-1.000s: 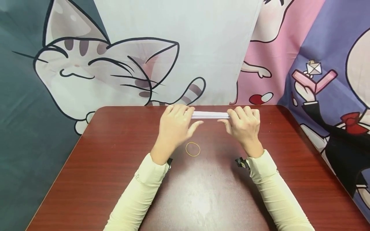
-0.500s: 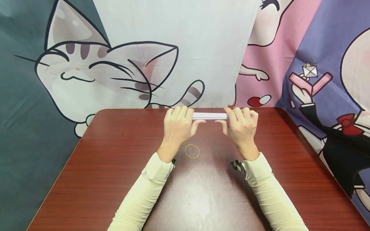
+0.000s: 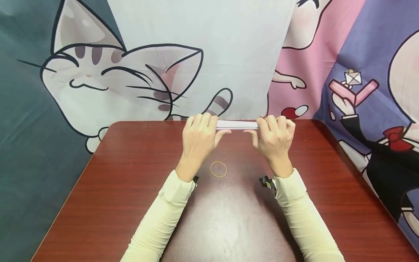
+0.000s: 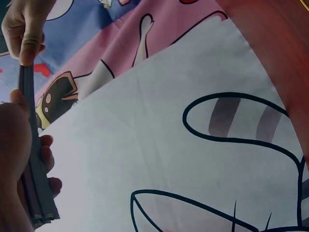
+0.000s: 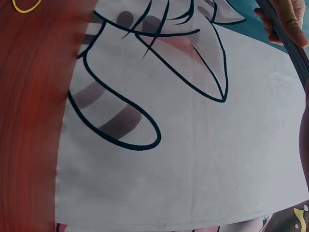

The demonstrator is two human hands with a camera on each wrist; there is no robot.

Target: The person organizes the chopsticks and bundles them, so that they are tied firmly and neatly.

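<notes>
A narrow bundle of folded white paper is held level above the far part of the table. My left hand grips its left end, and my right hand grips the right end. Both thumbs point inward below the paper, with the other fingers bent over its far side. In the left wrist view the bundle looks dark and layered at its end, clasped between thumb and fingers. The right wrist view catches only part of the strip. On the table, nearer than the hands, lies a yellow rubber band.
The reddish-brown wooden table has rounded far corners. Directly behind it hangs a cloth backdrop printed with a cartoon cat and other figures. Dark wrist cameras sit at the sleeve cuffs.
Both hands have raised the paper slightly toward the table's far edge. The grip at each end looks the same, and the rubber band stays where it was.
</notes>
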